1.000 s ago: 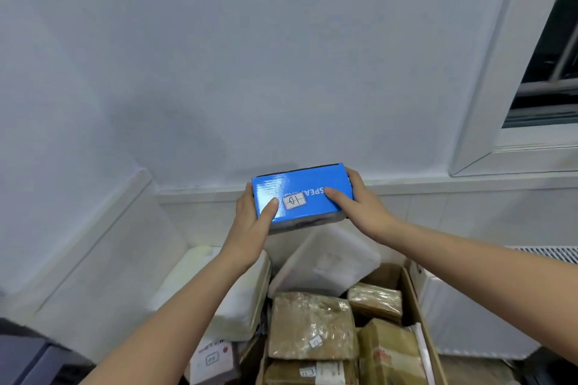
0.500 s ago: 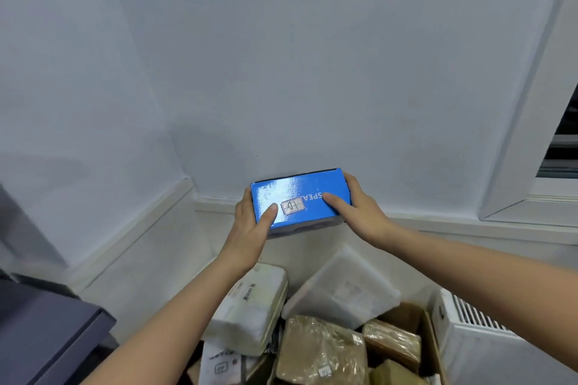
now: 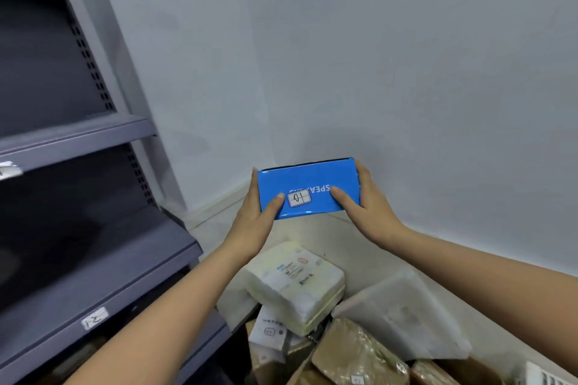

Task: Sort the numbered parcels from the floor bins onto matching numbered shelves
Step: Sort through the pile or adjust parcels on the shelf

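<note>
A blue box with a white number sticker is held up in front of the white wall. My left hand grips its left end, thumb on top beside the sticker. My right hand grips its right end, thumb across the top. Grey metal shelves stand at the left, and one shelf edge carries a small white number label. Below the box lie more parcels: a white foam parcel, a grey plastic bag and a brown taped parcel.
Another white label is stuck on a higher shelf edge at the far left. The wall corner and white skirting run behind the parcels. A cardboard bin holding brown parcels fills the bottom right.
The view has swung left, bringing the grey shelves into sight and losing the window and radiator. Both hands still hold the blue box in the same grip.
</note>
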Available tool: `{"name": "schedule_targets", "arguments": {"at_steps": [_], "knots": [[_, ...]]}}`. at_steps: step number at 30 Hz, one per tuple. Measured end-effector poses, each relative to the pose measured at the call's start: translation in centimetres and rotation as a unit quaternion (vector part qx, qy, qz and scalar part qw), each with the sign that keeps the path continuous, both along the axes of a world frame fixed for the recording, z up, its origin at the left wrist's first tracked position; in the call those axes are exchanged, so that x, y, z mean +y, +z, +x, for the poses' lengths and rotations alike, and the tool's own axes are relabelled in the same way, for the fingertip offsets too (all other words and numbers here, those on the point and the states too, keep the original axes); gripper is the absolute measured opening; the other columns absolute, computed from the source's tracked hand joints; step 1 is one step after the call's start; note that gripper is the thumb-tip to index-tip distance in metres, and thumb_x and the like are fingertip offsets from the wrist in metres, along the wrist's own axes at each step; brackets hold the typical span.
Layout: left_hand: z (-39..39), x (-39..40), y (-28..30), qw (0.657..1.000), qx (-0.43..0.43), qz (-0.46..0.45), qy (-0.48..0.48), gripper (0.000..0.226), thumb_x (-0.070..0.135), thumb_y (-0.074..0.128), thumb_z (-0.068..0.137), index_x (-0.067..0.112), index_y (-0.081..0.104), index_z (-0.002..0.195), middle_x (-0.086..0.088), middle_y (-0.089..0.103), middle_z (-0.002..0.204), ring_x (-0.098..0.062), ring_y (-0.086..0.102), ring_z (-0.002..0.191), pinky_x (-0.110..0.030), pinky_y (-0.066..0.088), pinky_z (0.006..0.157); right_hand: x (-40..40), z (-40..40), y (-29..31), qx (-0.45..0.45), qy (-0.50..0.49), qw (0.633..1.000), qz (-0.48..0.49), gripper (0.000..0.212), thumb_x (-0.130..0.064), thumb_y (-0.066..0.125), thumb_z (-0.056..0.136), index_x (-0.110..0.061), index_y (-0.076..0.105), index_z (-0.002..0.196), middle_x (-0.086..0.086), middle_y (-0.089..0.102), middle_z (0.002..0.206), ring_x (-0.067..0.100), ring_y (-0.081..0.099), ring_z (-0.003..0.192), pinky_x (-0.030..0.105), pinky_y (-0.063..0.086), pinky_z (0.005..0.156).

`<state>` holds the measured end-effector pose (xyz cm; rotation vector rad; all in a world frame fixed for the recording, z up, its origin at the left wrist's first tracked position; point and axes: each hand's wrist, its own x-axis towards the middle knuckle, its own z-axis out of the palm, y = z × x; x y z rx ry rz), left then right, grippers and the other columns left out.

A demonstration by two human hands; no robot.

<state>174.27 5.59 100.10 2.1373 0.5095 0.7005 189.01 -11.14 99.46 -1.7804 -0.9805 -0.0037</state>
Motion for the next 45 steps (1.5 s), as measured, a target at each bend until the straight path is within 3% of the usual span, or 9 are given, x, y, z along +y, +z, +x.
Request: {"name": "schedule_targets", "arguments": {"at_steps": [3,5,8,13,22,27,31,40,45], "knots": [[-2.7,-1.0,0.4,0.999,-0.007,0.01,0.038,0.076,0.049,0.043,0.097,0.035,-0.006,0.154,0.017,0.025,0.154,0.0,0.029,0.135,-0.026,0.024,0.111,0.5,-1.5,0.1,-0.006,0.036,0.999,0.01,0.069,-0.054,0.052,0.092,-0.026,0.025,0.148,-0.006,0.05,0.135,0.014,0.051,0.12,0.041,0.045,0.102],[-4.6,-1.5,0.5,0.998,-0.006,0.011,0.067,0.076,0.051,0.042,0.097,0.037,-0.007,0.153,0.015,0.028,0.155,-0.006,0.032,0.138,-0.031,0.026,0.115,0.9,-2.8,0.2,-0.008,0.062,0.998,0.017,0.067,-0.056,0.051,0.091,-0.025,0.029,0.146,-0.007,0.051,0.132,0.014,0.052,0.119,0.04,0.045,0.101],[-7.6,-2.4,0.3,0.994,0.002,0.004,0.111,0.075,0.057,0.04,0.095,0.041,-0.007,0.152,0.012,0.035,0.153,-0.011,0.038,0.136,-0.04,0.031,0.115,1.5,-4.7,0.2,-0.008,0.106,0.994,0.028,0.058,-0.047,0.052,0.095,-0.025,0.032,0.145,-0.01,0.05,0.13,0.01,0.049,0.117,0.031,0.041,0.098],[-13.1,-4.1,1.1,0.984,0.012,0.008,0.176,0.074,0.056,0.037,0.097,0.039,-0.009,0.152,0.012,0.034,0.152,-0.011,0.039,0.136,-0.036,0.033,0.113,3.3,-8.5,0.6,-0.011,0.164,0.986,0.034,0.049,-0.039,0.052,0.096,-0.024,0.037,0.14,-0.023,0.05,0.112,-0.001,0.05,0.101,0.011,0.037,0.078],[-24.4,-5.0,3.8,0.953,0.014,0.025,0.301,0.071,0.051,0.034,0.1,0.035,-0.009,0.153,0.021,0.036,0.139,-0.002,0.041,0.119,-0.021,0.032,0.096,7.9,-18.2,2.8,-0.001,0.292,0.955,0.062,0.048,-0.038,0.053,0.095,-0.023,0.038,0.137,-0.008,0.053,0.12,0.008,0.053,0.106,0.009,0.041,0.072],[-30.3,-5.0,4.5,0.94,0.012,0.037,0.34,0.068,0.056,0.031,0.098,0.039,-0.005,0.153,0.021,0.041,0.138,-0.007,0.047,0.119,-0.027,0.038,0.097,9.2,-23.9,3.5,0.008,0.34,0.937,0.08,0.041,-0.042,0.053,0.092,-0.033,0.038,0.129,-0.012,0.053,0.117,0.004,0.054,0.107,0.016,0.044,0.081],[-34.3,-3.9,6.0,0.932,0.013,0.055,0.359,0.067,0.062,0.028,0.095,0.042,-0.001,0.152,0.01,0.049,0.14,-0.015,0.054,0.116,-0.037,0.046,0.097,10.2,-27.8,5.0,-0.005,0.344,0.934,0.092,0.038,-0.047,0.052,0.091,-0.04,0.035,0.124,-0.015,0.054,0.116,0.004,0.054,0.108,0.028,0.047,0.091],[-38.9,-1.3,11.9,0.936,0.026,0.114,0.332,0.065,0.051,0.027,0.1,0.033,-0.005,0.154,0.01,0.054,0.125,-0.011,0.055,0.09,-0.028,0.037,0.08,11.7,-32.8,10.0,-0.043,0.288,0.946,0.141,0.041,-0.033,0.055,0.097,-0.026,0.04,0.135,-0.015,0.051,0.116,0.008,0.05,0.108,0.024,0.038,0.09],[-39.3,1.4,14.6,0.941,0.007,0.14,0.309,0.048,0.056,0.028,0.099,0.036,0.028,0.143,0.015,0.056,0.121,-0.014,0.056,0.104,-0.034,0.042,0.089,13.5,-33.0,12.9,-0.056,0.255,0.955,0.141,0.051,-0.039,0.054,0.096,-0.022,0.037,0.141,-0.012,0.051,0.121,0.009,0.051,0.107,0.026,0.041,0.092]]}}
